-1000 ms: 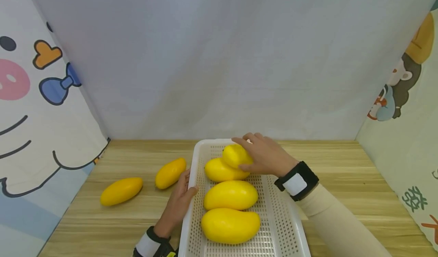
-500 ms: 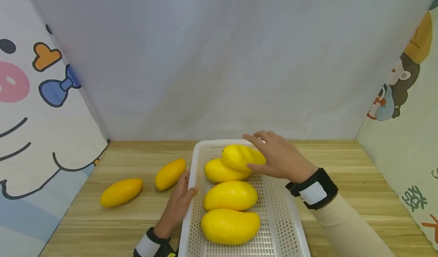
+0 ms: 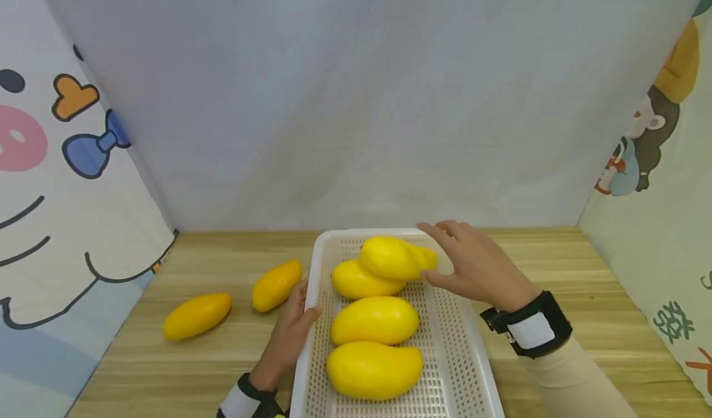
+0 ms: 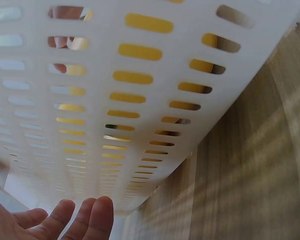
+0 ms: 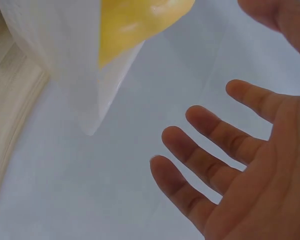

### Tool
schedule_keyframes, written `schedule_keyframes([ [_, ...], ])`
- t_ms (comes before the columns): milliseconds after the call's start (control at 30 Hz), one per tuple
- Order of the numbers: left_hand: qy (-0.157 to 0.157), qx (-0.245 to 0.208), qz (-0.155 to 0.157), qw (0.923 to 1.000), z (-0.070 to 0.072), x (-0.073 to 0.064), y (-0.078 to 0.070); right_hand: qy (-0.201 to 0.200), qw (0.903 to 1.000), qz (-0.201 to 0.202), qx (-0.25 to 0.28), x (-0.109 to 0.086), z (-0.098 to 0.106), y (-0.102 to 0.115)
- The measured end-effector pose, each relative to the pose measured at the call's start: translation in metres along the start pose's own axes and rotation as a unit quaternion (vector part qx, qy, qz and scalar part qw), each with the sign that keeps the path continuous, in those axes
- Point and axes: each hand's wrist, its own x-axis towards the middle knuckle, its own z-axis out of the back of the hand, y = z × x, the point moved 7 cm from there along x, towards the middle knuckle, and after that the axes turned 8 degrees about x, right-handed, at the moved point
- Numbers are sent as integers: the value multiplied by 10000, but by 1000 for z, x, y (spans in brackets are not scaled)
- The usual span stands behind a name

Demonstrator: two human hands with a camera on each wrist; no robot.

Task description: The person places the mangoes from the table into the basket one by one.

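A white perforated plastic basket (image 3: 484,368) holds several yellow mangoes, two of them in the front rows, a curved mango (image 3: 374,370) and a plump mango (image 3: 374,321). At the back, an upper mango (image 3: 389,257) leans across a lower mango (image 3: 361,280), its narrow end toward the right rim. My right hand (image 3: 475,263) is spread beside that narrow end, palm facing it, with nothing in its grasp. On the basket's left side my left hand (image 3: 286,337) rests, thumb at the rim and fingers extended along the outer wall. The left wrist view shows its fingers (image 4: 97,215) near the slotted wall.
Two more mangoes lie on the wooden table (image 3: 183,375) left of the basket: a near mango (image 3: 276,285) close to the left hand and a far mango (image 3: 197,316) beyond it. A pale grey curtain (image 3: 356,109) hangs behind; printed cloths flank both sides.
My right hand has let go of the upper mango and drawn back to the right, uncovering its narrow end. The left hand and basket have stayed in place.
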Motion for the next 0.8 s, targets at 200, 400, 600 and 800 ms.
schedule_keyframes([
  [200, -20, 3, 21, 10000, 0, -2, 2, -192, 9995, -76, 235, -12, -3, -6],
  [400, -35, -9, -6, 10000, 0, -1, 1, -240, 9984, -367, 352, -20, -5, -13],
  [600, 27, -80, 4, 10000, 0, -1, 0, -90, 9952, -800, 562, -27, -8, -22],
  [800, 62, -114, -13, 9999, -1, -2, -1, -10, 9899, -1154, 818, -37, -13, -30],
])
